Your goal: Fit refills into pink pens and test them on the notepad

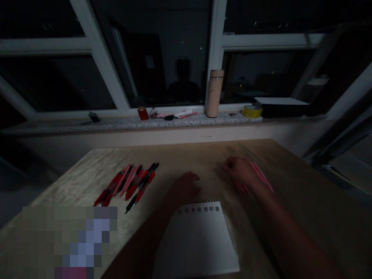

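My left hand (186, 186) is over the wooden table with its fingers apart and nothing in them, just beyond the top edge of a spiral notepad (200, 240). The notepad lies open at a lined white page. On the right, the fingers of my right hand (240, 170) are curled together; whatever is between them, if anything, is hidden. Pink pens (263, 177) lie under and beside this hand, partly covered by it. To the left, a row of red, black and pink pens (128, 182) lies slanted on the table.
Behind the wooden table (186, 153), a speckled windowsill (188, 122) bears a tall pinkish flask (215, 93), a roll of yellow tape (252, 111), a small red item (142, 113) and loose odds and ends. Dark windows rise beyond. A blurred patch covers the lower left.
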The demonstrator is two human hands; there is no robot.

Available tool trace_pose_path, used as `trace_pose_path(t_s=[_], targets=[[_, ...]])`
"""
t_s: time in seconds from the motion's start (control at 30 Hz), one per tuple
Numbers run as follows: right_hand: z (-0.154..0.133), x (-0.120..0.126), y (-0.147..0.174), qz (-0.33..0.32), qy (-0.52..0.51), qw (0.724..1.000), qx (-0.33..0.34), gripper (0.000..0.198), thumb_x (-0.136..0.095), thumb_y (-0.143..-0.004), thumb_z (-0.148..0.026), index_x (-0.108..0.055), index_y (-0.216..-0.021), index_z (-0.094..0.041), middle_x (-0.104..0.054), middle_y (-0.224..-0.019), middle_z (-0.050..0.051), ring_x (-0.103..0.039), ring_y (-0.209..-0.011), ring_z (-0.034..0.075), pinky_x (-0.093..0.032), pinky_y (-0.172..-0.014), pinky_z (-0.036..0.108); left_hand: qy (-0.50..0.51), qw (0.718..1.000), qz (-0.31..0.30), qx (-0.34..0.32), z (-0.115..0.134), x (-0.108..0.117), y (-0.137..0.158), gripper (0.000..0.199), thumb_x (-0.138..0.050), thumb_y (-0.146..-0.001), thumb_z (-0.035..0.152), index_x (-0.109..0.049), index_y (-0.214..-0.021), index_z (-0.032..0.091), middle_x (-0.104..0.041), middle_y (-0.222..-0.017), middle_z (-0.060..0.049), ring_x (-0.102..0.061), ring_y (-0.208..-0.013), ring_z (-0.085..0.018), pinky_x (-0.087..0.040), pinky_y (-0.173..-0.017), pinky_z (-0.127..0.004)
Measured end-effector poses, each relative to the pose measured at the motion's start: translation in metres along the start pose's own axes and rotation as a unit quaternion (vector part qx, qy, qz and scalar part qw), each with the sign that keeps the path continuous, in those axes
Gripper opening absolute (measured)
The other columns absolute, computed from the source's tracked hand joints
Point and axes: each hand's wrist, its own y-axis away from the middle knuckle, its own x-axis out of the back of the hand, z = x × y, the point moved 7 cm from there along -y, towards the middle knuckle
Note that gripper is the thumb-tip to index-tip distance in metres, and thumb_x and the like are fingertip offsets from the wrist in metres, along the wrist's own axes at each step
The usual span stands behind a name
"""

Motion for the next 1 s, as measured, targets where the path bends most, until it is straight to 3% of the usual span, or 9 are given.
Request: trace_pose_path(t_s=[0.2, 0.4, 0.73, 0.87, 1.0], targets=[[-0.044, -0.031, 0.014, -0.026, -0.038, 0.996, 0.073, 0.02, -0.055, -0.079, -0.037, -0.063, -0.075, -0.02, -0.068, -0.073, 0.004, -0.061, -0.066, 0.015, -0.036, -0.057, 0.021, -0.013, 1.0, 0.004, 0.026, -0.018, 0.0, 0.019, 0.03, -0.055, -0.079, 0.03, -0.058, -0.107, 0.019, -0.061, -0.108, -0.006, -0.057, -0.099, -0.019, -0.043, -0.09, -0.031], [-0.071, -0.072, 0.03, -0.059, 0.029, 0.991, 0.113, 0.023, -0.053, -0.081, -0.04, -0.064, -0.077, -0.019, -0.068, -0.074, 0.005, -0.061, -0.067, 0.016, -0.033, -0.057, 0.023, -0.02, 0.998, 0.008, 0.059, -0.032, 0.006, 0.03, 0.029, -0.055, -0.079, 0.033, -0.059, -0.105, 0.019, -0.063, -0.105, -0.006, -0.057, -0.097, -0.019, -0.043, -0.087, -0.03], [-0.075, -0.079, 0.037, -0.01, 0.072, 0.989, 0.128, 0.024, -0.046, -0.086, -0.036, -0.062, -0.079, -0.02, -0.067, -0.08, 0.005, -0.059, -0.071, 0.016, -0.03, -0.059, 0.024, -0.05, 0.994, 0.024, 0.098, -0.044, 0.021, 0.034, 0.027, -0.052, -0.08, 0.034, -0.062, -0.099, 0.018, -0.067, -0.092, -0.005, -0.06, -0.084, -0.017, -0.044, -0.077, -0.028], [-0.074, -0.081, 0.036, -0.012, 0.065, 0.989, 0.134, 0.025, -0.045, -0.087, -0.037, -0.061, -0.079, -0.02, -0.067, -0.079, 0.005, -0.059, -0.07, 0.015, -0.029, -0.058, 0.024, -0.054, 0.989, 0.036, 0.129, -0.053, 0.044, 0.031, 0.025, -0.05, -0.08, 0.034, -0.064, -0.094, 0.019, -0.069, -0.09, -0.005, -0.062, -0.082, -0.017, -0.044, -0.073, -0.025], [-0.073, -0.082, 0.036, -0.01, 0.063, 0.988, 0.137, 0.025, -0.045, -0.086, -0.036, -0.061, -0.079, -0.019, -0.068, -0.08, 0.005, -0.06, -0.071, 0.016, -0.029, -0.058, 0.025, -0.132, 0.97, 0.093, 0.179, -0.086, 0.097, 0.04, 0.025, -0.045, -0.081, 0.032, -0.064, -0.09, 0.019, -0.069, -0.088, -0.006, -0.062, -0.082, -0.018, -0.043, -0.07, -0.025]])
